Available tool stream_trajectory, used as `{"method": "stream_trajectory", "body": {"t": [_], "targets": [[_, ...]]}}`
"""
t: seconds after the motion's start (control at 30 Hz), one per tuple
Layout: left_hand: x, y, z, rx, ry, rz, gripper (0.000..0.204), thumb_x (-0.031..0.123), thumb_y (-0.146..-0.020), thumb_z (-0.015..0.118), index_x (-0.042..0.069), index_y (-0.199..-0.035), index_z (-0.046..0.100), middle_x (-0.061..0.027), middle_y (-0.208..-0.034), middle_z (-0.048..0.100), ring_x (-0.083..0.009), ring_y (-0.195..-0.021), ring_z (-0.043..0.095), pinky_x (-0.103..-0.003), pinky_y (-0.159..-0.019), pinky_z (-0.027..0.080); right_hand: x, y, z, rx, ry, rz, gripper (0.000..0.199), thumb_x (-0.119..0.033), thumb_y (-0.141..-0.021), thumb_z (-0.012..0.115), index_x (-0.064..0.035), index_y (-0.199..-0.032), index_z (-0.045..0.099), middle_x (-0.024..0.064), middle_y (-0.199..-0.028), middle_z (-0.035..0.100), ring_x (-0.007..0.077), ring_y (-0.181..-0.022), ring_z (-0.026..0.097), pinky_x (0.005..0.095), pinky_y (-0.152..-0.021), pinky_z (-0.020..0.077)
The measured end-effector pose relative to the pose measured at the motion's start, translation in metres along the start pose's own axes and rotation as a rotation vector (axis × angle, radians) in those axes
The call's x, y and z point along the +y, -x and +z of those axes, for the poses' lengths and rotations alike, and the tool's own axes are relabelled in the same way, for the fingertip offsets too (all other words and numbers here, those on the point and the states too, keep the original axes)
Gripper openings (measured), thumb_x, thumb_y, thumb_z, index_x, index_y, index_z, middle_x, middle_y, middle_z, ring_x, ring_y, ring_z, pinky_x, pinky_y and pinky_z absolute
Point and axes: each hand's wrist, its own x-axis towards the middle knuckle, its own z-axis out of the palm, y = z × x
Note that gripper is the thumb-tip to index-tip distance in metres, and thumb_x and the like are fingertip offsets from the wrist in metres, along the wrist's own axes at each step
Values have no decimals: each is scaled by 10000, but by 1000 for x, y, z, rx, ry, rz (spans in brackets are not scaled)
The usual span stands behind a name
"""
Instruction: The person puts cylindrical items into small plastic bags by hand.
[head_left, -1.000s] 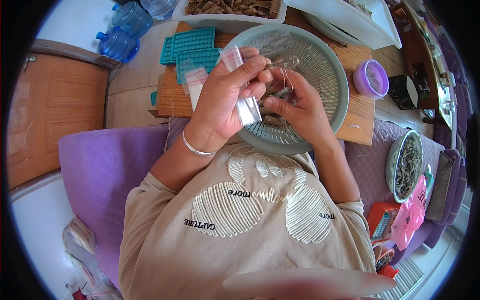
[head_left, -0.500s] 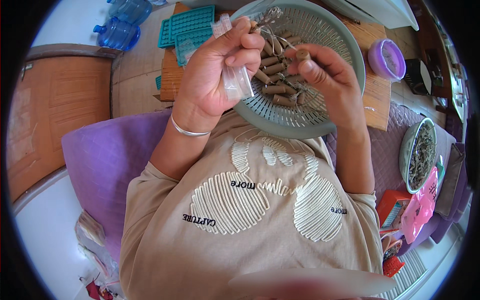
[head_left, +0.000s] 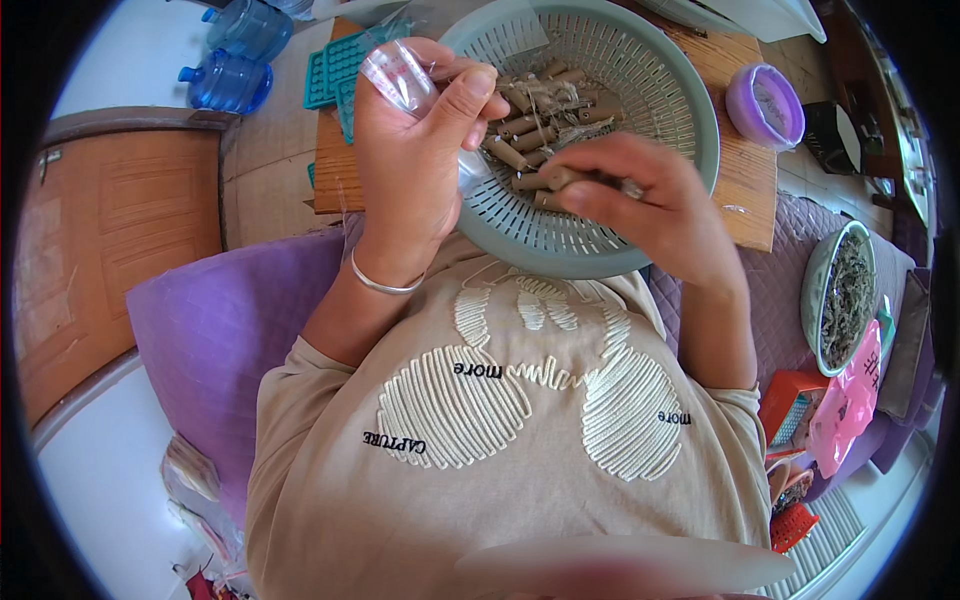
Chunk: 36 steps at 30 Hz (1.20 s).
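My left hand (head_left: 425, 135), raised over the left rim of a grey-green slotted basket (head_left: 690, 200), has its fingers closed on a clear plastic bag (head_left: 398, 75) with faint pink print. Lower down, my right hand (head_left: 650, 200) is over the basket's front part, thumb and fingers pinching a small brown cylinder (head_left: 560, 179) with its round end toward the left. Some wispy strands show behind that hand's fingers, slightly blurred. Inside the basket lies a pile of similar brown cylinders (head_left: 515, 127), several with pale strings or wires tangled over them.
The basket stands on a wooden table (head_left: 750, 195). Teal moulded trays (head_left: 330, 70) lie at its left, a purple tub (head_left: 766, 105) at its right. Rightward, a bowl of dried plant bits (head_left: 843, 300) and a pink bag (head_left: 843, 410) rest on a purple quilted seat. Blue water jugs (head_left: 228, 82) stand far left.
My left hand has moved left and turned, away from the strands it held near the right hand. The right hand has come down and left with the cylinder, nearer the pile.
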Motion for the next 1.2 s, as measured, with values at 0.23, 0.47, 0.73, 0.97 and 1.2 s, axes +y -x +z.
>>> {"method": "stream_trajectory", "body": {"t": [0.23,0.47,0.73,0.97,1.2], "targets": [[2,14,2,-241,452,-570,200,53,-886,681,34,-1016,530,-92,-868,625,-127,-706,607,-193,-536,415,35,-16,-13,243,362,-142,239,-86,-830,733,28,-1030,671,80,-897,647,147,-817,606,274,-734,497],[-22,14,2,-80,-131,-158,246,40,-881,685,32,-1027,487,-68,-865,615,-129,-694,635,-218,-526,460,2,-2,-14,308,-50,81,245,-82,-801,766,0,-1017,686,26,-883,635,112,-794,586,251,-710,486],[-12,15,5,-136,378,-375,174,29,-903,648,40,-1008,509,-74,-846,620,-124,-710,606,-205,-552,429,29,-2,7,89,-293,349,253,-40,-841,720,27,-1073,645,30,-955,652,72,-823,606,226,-727,512],[-15,19,2,-147,298,-388,203,54,-908,660,52,-1050,516,-76,-889,609,-106,-711,579,-189,-543,412,32,-3,15,263,-804,106,337,25,-870,584,7,-1203,536,72,-1052,647,126,-914,641,278,-827,533],[-23,20,-4,-124,15,-197,215,28,-894,673,35,-1025,503,-62,-931,603,-121,-732,633,-206,-566,472,27,-5,17,220,-1057,211,282,-65,-923,608,-3,-1187,534,93,-1102,626,174,-998,642,344,-920,544]]}}
